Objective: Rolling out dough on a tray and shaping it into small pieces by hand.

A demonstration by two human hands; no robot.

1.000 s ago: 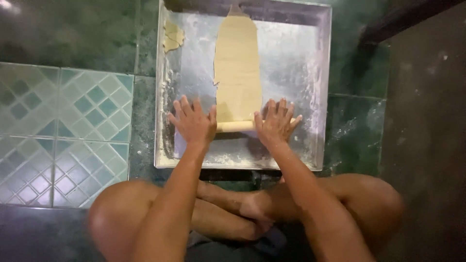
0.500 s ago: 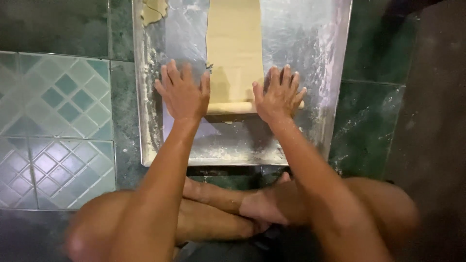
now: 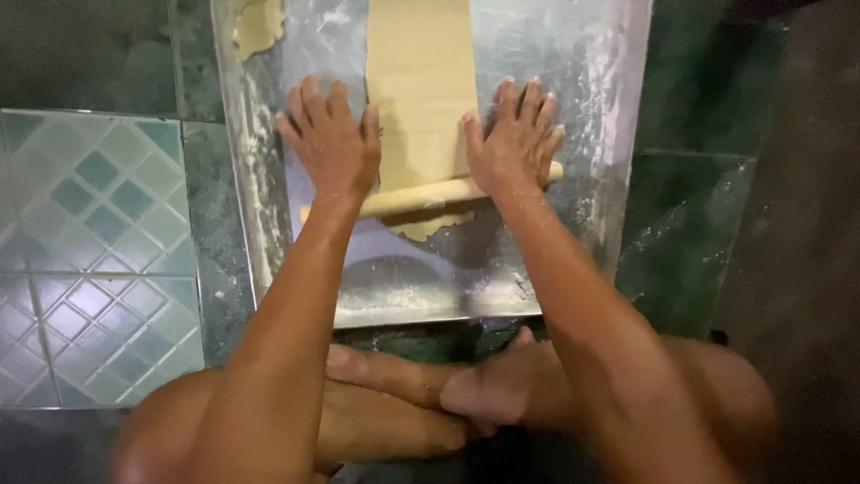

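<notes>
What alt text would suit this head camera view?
Both hands, left hand and right hand, press flat on a rolling pin across a long dough strip on a floured metal tray on green floor tiles.

Bare left hand (image 3: 330, 143) and bare right hand (image 3: 512, 139), flour-dusted fingertips, no rings or watch, sleeveless forearms, bare knees, bare feet, no visible clothing on limbs

At the centre of the frame, the left hand (image 3: 330, 143) and right hand (image 3: 512, 139) lie flat, fingers spread, on a thin rolling pin (image 3: 428, 194) across a long dough strip (image 3: 421, 90). A floured metal tray (image 3: 618, 134) rests on the green tiled floor (image 3: 90, 224); a dough scrap (image 3: 258, 22) sits upper left.
</notes>
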